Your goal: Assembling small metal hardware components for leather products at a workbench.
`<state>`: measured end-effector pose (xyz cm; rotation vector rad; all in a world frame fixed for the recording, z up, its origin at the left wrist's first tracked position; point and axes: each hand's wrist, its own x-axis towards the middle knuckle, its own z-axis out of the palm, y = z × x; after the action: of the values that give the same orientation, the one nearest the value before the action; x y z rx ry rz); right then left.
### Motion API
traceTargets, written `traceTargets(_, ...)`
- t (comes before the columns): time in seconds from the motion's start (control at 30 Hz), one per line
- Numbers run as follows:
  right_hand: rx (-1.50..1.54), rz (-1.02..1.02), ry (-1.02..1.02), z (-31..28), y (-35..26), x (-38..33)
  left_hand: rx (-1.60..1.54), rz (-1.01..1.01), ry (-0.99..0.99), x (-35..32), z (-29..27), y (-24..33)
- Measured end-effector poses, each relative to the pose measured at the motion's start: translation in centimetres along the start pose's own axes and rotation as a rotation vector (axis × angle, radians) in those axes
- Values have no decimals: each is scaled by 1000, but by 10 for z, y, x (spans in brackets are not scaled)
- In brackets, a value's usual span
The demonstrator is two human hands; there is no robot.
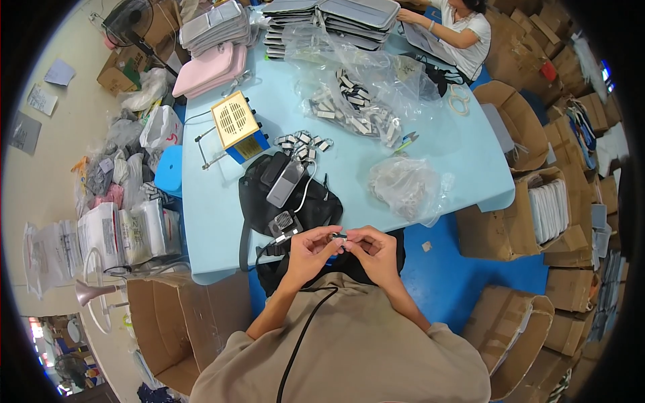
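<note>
Just past the table's near edge, my left hand (313,252) and my right hand (373,254) meet in front of my body. Both are closed, pinching one small dark piece (338,236) between the fingertips; its kind is too small to make out. Beyond my left hand, a black bag (252,195) lies on the light blue table (222,235). On it rest a grey power bank (286,184) with a white cable and a small black device with a round grille (284,220). Behind the bag is a loose pile of small white-and-black pieces (306,146).
A gold-and-blue speaker-like box (236,121) stands left. Clear bags (406,185) and a bag of small pieces (353,107) lie right, near snips (406,141). Grey cases (329,27) and pink cases (208,70) are stacked behind. A co-worker (463,33) sits far right. Cartons (497,221) flank the table.
</note>
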<state>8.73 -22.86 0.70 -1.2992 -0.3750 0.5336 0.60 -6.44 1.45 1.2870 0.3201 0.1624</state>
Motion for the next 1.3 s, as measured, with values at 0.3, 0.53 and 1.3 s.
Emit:
traceTargets(0.3, -13, 38, 26, 0, 2, -1, -20, 16, -32, 3, -9, -10)
traceTargets(0.53, -30, 21, 30, 4, 5, 2, -28, 40, 20, 4, -12, -13)
traceTargets(1.3, -189, -6, 67, 4, 7, 11, 307, 141, 305, 57, -222, 76)
